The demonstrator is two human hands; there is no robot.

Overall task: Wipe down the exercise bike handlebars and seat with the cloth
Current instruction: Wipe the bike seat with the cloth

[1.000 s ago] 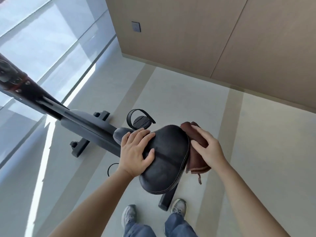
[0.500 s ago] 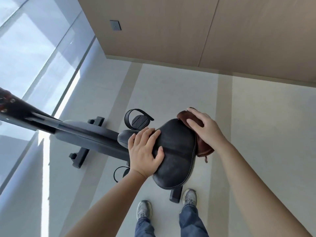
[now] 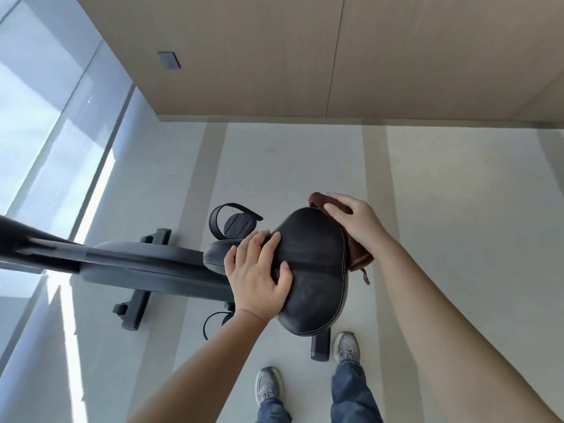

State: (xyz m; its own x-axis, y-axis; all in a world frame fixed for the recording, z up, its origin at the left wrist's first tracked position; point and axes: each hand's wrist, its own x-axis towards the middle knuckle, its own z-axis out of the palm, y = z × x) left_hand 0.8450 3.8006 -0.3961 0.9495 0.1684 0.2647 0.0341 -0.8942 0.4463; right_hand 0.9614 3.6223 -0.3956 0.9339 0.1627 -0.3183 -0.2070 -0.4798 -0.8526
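Note:
The black bike seat (image 3: 317,270) fills the middle of the view, its wide end toward me. My left hand (image 3: 258,276) lies on the seat's left side, fingers spread over the narrow part and thumb on top. My right hand (image 3: 355,222) presses a brown cloth (image 3: 358,254) against the seat's right edge, fingers laid over the cloth near the far end. Part of the cloth hangs below the seat rim. The handlebars are out of view; only the dark frame bar (image 3: 36,245) reaches in from the left.
The bike's body (image 3: 146,264), a strapped pedal (image 3: 235,224) and its floor stabiliser (image 3: 137,306) stand left of the seat. A rear foot (image 3: 320,346) sits by my shoes (image 3: 346,346). A glass wall runs along the left, a wood-panelled wall at the back.
My right hand has slid the cloth along the seat's right edge toward the far end. The left hand stays on the seat. The view has shifted as my head moved.

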